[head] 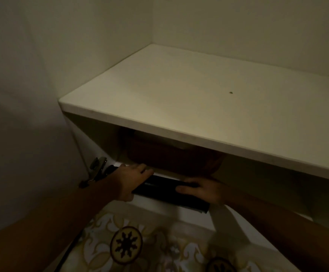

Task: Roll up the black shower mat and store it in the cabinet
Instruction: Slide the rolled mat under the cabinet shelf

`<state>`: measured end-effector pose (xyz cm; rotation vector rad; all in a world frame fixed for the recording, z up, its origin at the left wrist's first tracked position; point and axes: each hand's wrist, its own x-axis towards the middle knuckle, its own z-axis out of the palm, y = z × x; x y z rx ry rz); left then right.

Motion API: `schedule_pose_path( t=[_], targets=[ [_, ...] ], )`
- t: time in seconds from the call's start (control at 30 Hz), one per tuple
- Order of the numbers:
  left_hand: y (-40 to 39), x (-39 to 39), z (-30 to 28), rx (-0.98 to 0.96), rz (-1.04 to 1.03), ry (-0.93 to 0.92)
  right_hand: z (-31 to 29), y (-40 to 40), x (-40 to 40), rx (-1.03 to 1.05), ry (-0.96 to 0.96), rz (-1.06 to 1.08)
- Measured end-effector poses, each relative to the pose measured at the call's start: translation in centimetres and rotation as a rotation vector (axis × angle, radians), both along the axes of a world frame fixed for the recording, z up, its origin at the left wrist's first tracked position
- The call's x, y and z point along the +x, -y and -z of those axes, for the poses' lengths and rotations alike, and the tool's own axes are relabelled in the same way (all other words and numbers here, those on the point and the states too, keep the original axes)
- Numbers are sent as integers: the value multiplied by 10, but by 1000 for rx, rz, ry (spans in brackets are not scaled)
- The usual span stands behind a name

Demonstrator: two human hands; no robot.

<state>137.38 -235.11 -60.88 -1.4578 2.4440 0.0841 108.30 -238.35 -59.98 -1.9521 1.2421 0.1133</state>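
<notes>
The black shower mat (160,188) is rolled into a long dark tube and lies across the front edge of the lower cabinet shelf (159,174). My left hand (132,181) grips its left part from above. My right hand (200,190) holds its right part, fingers wrapped over the roll. The roll's right end (202,208) sticks out past my right hand. The white cabinet (189,107) stands open, with its top board above my hands.
A dark brown basket (171,158) sits on the shelf just behind the roll. A metal door hinge (97,169) is on the cabinet's left wall. Patterned floor tiles (128,244) lie below. White walls close in at left and behind.
</notes>
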Motion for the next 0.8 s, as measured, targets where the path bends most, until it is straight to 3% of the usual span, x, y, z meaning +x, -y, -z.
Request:
schedule_pose_path(
  t=[0.07, 0.2, 0.3, 0.37, 0.47, 0.57, 0.63, 0.8],
  targets=[
    [1, -1, 1, 6, -29, -4, -3, -1, 3, -199, -73, -76],
    [6, -2, -2, 0, -85, -35, 3, -12, 9, -459, -31, -208],
    [11, -2, -4, -61, -103, -33, 18, -20, 3, -792, -193, -320],
    [15, -3, -3, -106, -112, -16, 25, -25, -1, -926, -225, -278],
    [20, 0, 1, -118, -128, -25, 27, -21, -2, -855, -215, -189],
    [24, 9, 4, -73, -124, -128, 23, -11, 4, -669, -177, -218],
    [24, 15, 5, -68, -121, -165, 23, -9, 8, -657, -161, -216],
    [19, 13, 13, -121, -105, 24, 28, -15, 11, -737, -169, -182]
  ],
)
